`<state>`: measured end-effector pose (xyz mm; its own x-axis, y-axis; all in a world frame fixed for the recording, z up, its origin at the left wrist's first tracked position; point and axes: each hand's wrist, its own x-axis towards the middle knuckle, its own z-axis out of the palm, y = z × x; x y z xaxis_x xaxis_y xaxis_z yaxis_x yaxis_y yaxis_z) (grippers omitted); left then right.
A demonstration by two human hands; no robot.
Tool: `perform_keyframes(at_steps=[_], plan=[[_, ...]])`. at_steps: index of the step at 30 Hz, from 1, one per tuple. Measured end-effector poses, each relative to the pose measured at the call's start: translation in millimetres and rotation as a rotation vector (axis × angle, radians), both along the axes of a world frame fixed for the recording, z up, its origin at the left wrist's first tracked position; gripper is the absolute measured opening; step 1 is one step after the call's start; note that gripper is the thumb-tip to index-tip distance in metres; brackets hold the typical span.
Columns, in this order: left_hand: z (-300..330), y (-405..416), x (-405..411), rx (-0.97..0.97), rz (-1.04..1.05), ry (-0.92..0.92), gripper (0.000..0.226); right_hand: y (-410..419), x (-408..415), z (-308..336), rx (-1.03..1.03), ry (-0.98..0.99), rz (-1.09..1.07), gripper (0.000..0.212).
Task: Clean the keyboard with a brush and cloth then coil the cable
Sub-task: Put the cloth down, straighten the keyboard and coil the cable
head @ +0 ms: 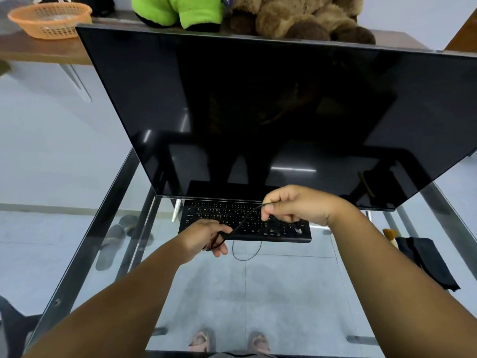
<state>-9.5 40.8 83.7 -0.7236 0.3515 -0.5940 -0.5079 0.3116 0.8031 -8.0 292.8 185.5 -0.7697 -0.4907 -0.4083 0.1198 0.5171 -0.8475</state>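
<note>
A black keyboard (247,220) lies on the glass table under the bottom edge of a big dark monitor. Its thin black cable (244,218) runs taut from my left hand (206,235) up to my right hand (294,205), above the keys. My left hand holds a few gathered loops of the cable at the keyboard's front left. My right hand pinches the cable between thumb and fingers. A slack loop of cable (246,255) hangs onto the glass in front of the keyboard. A black cloth (426,259) lies at the right edge, with a brush's yellowish handle (389,235) beside it.
The monitor (271,112) fills the middle of the glass table (258,293). Behind it a shelf carries an orange basket (50,19) and plush toys (296,16). Slippers (113,244) and my feet show through the glass.
</note>
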Motion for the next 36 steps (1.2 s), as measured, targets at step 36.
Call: perform_keyframes(at_steps=[36], plan=[[36, 15, -2, 0.432, 0.157, 0.005, 0.038, -26, 2, -88, -0.384, -0.067, -0.850, 0.005]])
